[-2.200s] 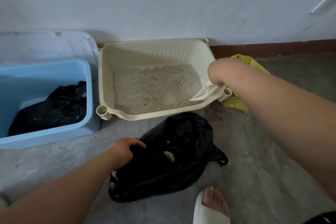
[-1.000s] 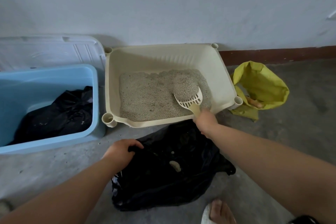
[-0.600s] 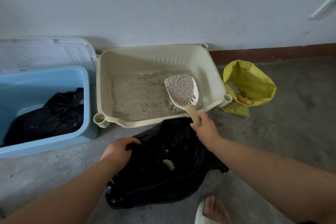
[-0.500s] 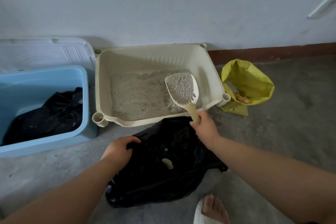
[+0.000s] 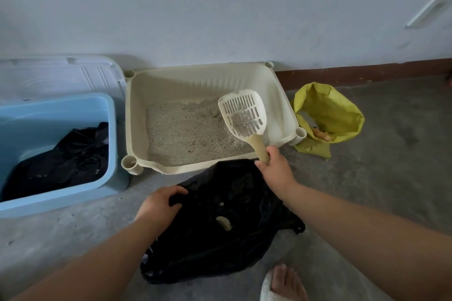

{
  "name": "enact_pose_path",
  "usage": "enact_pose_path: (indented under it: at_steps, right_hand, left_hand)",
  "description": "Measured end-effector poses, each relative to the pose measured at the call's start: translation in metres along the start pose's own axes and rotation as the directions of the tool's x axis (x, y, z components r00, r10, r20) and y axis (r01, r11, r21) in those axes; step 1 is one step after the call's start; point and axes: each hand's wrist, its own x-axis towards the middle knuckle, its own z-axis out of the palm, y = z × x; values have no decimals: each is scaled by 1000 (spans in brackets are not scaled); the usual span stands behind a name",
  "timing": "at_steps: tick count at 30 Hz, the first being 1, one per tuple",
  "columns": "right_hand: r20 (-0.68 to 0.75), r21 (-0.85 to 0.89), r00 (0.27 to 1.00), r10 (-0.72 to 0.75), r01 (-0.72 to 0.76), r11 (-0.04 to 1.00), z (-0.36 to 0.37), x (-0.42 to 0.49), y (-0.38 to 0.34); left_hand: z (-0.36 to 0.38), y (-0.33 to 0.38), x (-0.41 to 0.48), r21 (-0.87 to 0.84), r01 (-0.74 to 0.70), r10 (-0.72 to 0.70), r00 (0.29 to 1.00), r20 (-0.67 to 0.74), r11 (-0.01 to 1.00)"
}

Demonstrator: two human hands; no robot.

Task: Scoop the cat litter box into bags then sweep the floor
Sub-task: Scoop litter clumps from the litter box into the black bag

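Your scoop [image 5: 244, 115] has sifted nearly empty since a moment ago; your left grip [image 5: 159, 205] clutches the rim of the black bag [image 5: 220, 249] on the floor, while your right grip [image 5: 275, 166] clasps the handle, the scoop's long axis rising head-first toward the wall above the litter box [image 5: 203, 80].

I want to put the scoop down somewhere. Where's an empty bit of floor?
Widest bare floor lies right of the yellow bag and of the right hand gripping the scoop. Another patch sits before the blue bin, left of the left hand, which grips the black bag. Between that bag and the litter box it is crowded.
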Motion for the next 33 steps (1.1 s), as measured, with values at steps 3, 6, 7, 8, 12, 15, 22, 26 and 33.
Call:
enact_pose_path:
  at_steps: [3,6,7,8,12,15,22,26,33]
  right_hand:
    - [5,-2,1000,-7,7,1000,2,-1,0]
    - [2,4,1000,-9,9,1000,1,0,0]
    - [2,4,1000,-15,15,1000,0,0,0]
    - [5,1,1000,-22,22,1000,-1,0,2]
    - [45,1,998,-46,46,999,-4,-6,10]
    - [116,-88,991,-61,72,994,-6,-11,20]
    - [305,-472,918,-256,379,796,-13,-21,42]
    - [348,-600,863,-367,506,620,-15,-22,46]
    - [124,-396,965,-229,260,881,-25,-5,12]
  left_hand:
    - [-1,1,0,18,-18,18,999,-32,1000]
    - [-2,0,2,16,-27,28,998,-51,999]
    - [-1,-2,3,13,-26,27,998,-56,1000]
    - [-1,-3,4,11,-22,23,998,-59,1000]
    - [2,-5,7,10,-12,12,997,-73,1000]
    - [2,-5,8,-12,10,-11,996,-84,1000]
    - [2,-7,12,-64,39,-45,994,-98,997]
    - [2,-7,11,-86,37,-45,994,-97,996]
    - [1,-4,10,-88,30,-39,993,-110,996]
